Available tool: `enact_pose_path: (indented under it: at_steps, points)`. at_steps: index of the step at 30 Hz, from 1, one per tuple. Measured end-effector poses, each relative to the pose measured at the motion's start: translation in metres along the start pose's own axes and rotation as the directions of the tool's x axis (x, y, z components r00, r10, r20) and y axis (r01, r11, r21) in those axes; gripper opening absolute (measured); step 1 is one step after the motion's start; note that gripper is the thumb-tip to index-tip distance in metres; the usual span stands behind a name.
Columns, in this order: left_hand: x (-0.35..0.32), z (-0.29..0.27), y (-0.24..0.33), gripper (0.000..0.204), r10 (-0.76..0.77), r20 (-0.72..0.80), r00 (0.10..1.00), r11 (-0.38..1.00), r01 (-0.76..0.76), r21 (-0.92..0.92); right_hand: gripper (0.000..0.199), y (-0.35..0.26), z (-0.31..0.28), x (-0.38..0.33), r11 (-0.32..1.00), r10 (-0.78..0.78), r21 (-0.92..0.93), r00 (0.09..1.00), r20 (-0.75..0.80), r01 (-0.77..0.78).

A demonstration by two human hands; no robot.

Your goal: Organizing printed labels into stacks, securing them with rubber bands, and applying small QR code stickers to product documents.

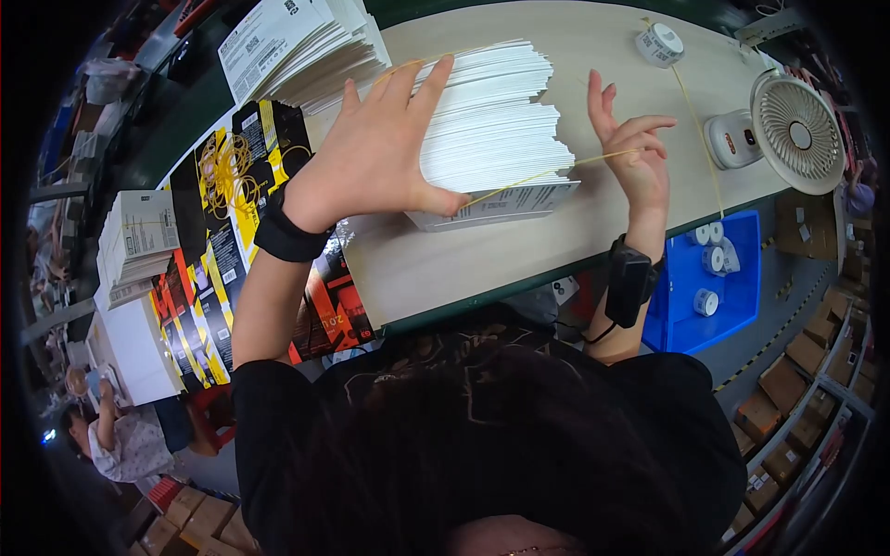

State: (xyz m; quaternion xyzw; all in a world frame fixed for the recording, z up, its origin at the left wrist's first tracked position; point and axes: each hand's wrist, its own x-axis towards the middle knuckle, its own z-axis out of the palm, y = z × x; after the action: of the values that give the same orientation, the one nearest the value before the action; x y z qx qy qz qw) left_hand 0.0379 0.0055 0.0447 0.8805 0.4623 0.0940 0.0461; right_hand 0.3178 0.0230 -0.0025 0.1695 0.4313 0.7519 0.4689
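A thick stack of white printed cards or flat cartons (491,120) stands on the table with its edges facing up. My left hand (375,153) spans its left end, thumb on the near side and fingertips on the far side. A thin yellow rubber band (533,178) runs from under my left fingers along the stack. It is stretched out to the right, to my right hand (635,157). That hand is raised beside the stack, the band caught at its fingers and the other fingers partly spread.
Loose rubber bands (227,171) lie on printed black, yellow and red sheets at left. More stacks (283,42) stand behind and at far left (139,236). A label roll (660,44) and a fan (797,120) are at right; a blue bin (742,306) holds rolls.
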Motion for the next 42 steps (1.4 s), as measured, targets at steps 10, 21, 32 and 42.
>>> enact_pose_path:
  at_steps: [10, 21, 32, 42]
  points:
    - [0.0, 0.002, 0.0, 0.11, -0.003, 0.004, 1.0, 1.0, 0.003, 0.019, 0.051, 0.006, 0.008, -0.016, 0.998, 0.054, -0.01, 0.998, 0.014, -0.054]
    - [-0.001, 0.003, 0.0, 0.107, 0.011, 0.001, 1.0, 1.0, -0.011, 0.005, 0.028, -0.015, -0.026, -0.013, 0.992, 0.079, -0.1, 0.995, 0.058, -0.073]
    - [0.002, 0.001, -0.002, 0.107, 0.041, -0.006, 0.999, 0.999, -0.041, -0.014, 0.025, -0.024, -0.021, 0.068, 0.92, 0.063, -0.39, 0.994, 0.091, -0.022]
    - [0.001, 0.003, -0.002, 0.106, 0.06, -0.013, 0.998, 0.998, -0.06, -0.004, 0.043, -0.015, -0.015, 0.096, 0.572, 0.264, -0.778, 0.839, 0.476, 0.261]
